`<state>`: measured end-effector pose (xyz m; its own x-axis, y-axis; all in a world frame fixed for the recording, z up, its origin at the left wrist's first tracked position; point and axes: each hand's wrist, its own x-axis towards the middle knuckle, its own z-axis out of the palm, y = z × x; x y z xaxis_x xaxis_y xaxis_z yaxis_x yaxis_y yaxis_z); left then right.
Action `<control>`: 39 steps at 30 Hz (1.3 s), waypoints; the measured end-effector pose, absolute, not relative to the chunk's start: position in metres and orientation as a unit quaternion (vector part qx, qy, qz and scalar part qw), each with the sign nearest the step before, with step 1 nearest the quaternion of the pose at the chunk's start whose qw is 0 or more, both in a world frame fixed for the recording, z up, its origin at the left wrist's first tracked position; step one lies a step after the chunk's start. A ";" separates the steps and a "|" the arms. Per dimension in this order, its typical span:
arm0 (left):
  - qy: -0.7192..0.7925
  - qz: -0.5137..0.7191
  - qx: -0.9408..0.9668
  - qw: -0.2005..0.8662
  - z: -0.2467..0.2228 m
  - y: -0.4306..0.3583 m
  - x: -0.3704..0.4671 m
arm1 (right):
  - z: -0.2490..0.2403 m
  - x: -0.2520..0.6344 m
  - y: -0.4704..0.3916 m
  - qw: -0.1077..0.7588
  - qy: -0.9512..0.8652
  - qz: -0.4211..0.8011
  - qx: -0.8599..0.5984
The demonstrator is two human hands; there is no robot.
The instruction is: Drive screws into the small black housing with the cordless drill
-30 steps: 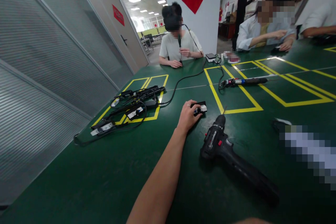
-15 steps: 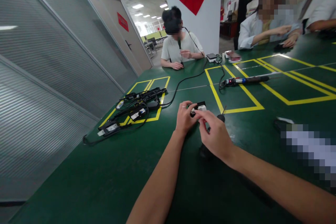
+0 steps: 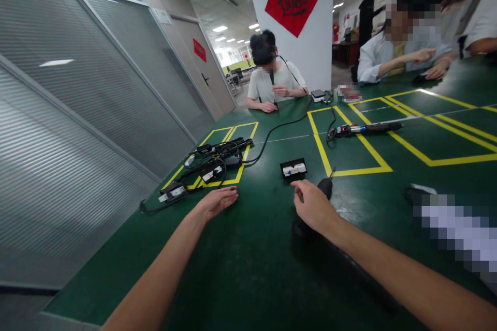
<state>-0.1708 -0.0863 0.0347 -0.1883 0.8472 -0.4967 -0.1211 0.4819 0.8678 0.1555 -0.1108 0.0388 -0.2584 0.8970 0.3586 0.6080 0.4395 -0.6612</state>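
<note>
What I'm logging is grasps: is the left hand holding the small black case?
No, green table shows between the left hand and small black case.

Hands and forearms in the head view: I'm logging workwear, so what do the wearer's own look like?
The left hand and right hand are gloveless. The forearms show no sleeve, watch or cable. Any ring is too small to tell.

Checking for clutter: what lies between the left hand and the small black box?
In the head view, only green tabletop separates the left hand and small black box.
</note>
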 end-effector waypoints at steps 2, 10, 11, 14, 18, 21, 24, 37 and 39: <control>0.670 0.423 0.272 0.546 0.035 -0.098 -0.201 | 0.039 0.156 -0.111 0.356 -0.769 0.199 -0.491; 0.725 0.245 0.559 0.319 0.057 -0.112 -0.256 | 0.039 0.156 -0.110 0.344 -0.775 0.195 -0.493; 0.721 0.214 0.584 0.306 0.060 -0.110 -0.259 | 0.038 0.156 -0.110 0.343 -0.775 0.195 -0.493; 0.704 0.134 0.646 0.263 0.065 -0.104 -0.264 | 0.039 0.156 -0.109 0.340 -0.776 0.195 -0.494; 0.653 0.075 0.720 0.225 0.073 -0.101 -0.265 | 0.040 0.157 -0.110 0.337 -0.778 0.195 -0.493; 0.647 0.097 0.738 0.165 0.085 -0.102 -0.252 | 0.040 0.157 -0.111 0.336 -0.780 0.193 -0.492; 0.615 0.136 0.766 0.124 0.093 -0.103 -0.214 | 0.040 0.156 -0.111 0.332 -0.783 0.191 -0.490; 0.450 0.297 0.842 0.017 0.023 -0.025 0.003 | 0.041 0.155 -0.110 0.333 -0.789 0.161 -0.491; 0.456 0.321 0.830 0.032 0.014 -0.024 0.007 | 0.041 0.154 -0.110 0.340 -0.788 0.157 -0.489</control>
